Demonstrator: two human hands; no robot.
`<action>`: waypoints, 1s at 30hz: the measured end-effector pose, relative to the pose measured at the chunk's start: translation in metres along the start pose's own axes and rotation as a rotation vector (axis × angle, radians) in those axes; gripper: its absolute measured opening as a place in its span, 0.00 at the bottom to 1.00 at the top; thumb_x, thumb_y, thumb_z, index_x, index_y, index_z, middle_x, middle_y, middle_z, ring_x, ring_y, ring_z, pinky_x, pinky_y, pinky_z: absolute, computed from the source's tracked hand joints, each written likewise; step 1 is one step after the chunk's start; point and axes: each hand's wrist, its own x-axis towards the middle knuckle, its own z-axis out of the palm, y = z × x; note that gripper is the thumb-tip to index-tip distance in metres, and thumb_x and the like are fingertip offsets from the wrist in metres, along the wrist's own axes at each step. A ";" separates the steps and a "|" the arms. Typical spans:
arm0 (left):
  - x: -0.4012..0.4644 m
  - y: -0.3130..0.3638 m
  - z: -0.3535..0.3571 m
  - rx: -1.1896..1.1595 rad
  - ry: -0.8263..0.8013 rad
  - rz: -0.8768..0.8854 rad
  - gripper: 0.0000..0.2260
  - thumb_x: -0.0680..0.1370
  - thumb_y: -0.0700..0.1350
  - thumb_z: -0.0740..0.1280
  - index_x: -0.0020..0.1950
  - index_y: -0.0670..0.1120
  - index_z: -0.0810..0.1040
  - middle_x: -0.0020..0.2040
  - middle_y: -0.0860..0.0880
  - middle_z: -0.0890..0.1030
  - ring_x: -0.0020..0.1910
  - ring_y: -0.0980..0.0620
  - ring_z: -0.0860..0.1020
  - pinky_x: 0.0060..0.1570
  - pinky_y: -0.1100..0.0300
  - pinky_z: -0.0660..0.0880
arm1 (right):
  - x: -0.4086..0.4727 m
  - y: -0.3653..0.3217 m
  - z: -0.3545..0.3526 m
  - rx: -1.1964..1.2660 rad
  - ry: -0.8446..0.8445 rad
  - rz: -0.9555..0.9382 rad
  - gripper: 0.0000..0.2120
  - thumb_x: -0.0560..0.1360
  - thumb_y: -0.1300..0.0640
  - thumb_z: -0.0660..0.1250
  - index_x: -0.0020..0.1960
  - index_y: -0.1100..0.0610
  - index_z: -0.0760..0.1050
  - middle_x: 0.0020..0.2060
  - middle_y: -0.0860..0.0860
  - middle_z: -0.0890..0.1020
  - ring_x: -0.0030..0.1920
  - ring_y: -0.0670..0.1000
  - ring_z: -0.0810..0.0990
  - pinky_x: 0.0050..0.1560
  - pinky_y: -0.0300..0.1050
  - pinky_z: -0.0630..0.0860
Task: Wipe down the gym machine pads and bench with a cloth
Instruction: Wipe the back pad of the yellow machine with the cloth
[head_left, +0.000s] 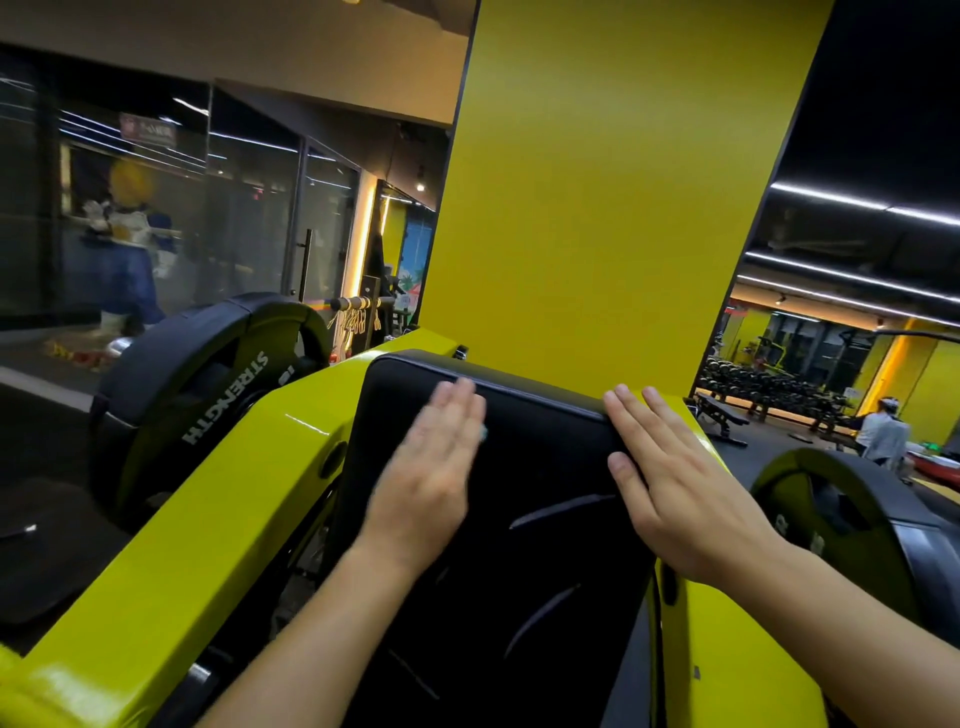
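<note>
The black pad (519, 467) sat between the 2 yellow arms of the gym machine (218, 493). Both hands were up near the pad's top edge. The left hand (431, 457) was blurry, flat, with straight fingers, pressed on the pad near its top left corner. A tiny bit of blue-green showed under its fingers. That may have been the cloth (484, 431), but it was too small to tell for sure. The right hand (670, 467) lay flat too, fingers straight, resting on the pad's top right corner and holding nothing.

What could go wrong? The cloth looked bunched up and almost all hidden under the palm, so the bare hand might rub the pad and leave it dirty. The cloth could also slip out and fall down the gap beside the pad. A fast swipe to the left might bump the fingers on the hard yellow arm or the black weight plate (202, 395). The lower part of the pad might get missed.
</note>
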 end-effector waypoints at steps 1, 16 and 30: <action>-0.004 -0.018 -0.003 0.007 0.011 -0.100 0.26 0.81 0.31 0.55 0.80 0.35 0.60 0.81 0.37 0.57 0.82 0.41 0.55 0.79 0.46 0.59 | 0.000 0.000 0.000 -0.005 -0.002 0.000 0.29 0.85 0.43 0.48 0.83 0.43 0.42 0.81 0.37 0.42 0.78 0.37 0.33 0.81 0.46 0.42; 0.007 0.127 0.043 -0.255 0.048 0.041 0.22 0.82 0.31 0.60 0.77 0.35 0.66 0.80 0.37 0.63 0.81 0.40 0.59 0.75 0.45 0.67 | -0.009 0.011 -0.002 0.138 0.002 0.057 0.28 0.86 0.48 0.50 0.83 0.44 0.44 0.81 0.36 0.46 0.77 0.32 0.36 0.72 0.27 0.36; 0.002 0.065 0.022 -0.203 0.139 -0.410 0.24 0.82 0.28 0.62 0.78 0.34 0.63 0.81 0.38 0.61 0.82 0.42 0.55 0.79 0.44 0.60 | -0.027 0.029 0.002 -0.127 0.034 -0.090 0.29 0.87 0.48 0.49 0.83 0.47 0.38 0.81 0.41 0.37 0.79 0.43 0.31 0.79 0.44 0.37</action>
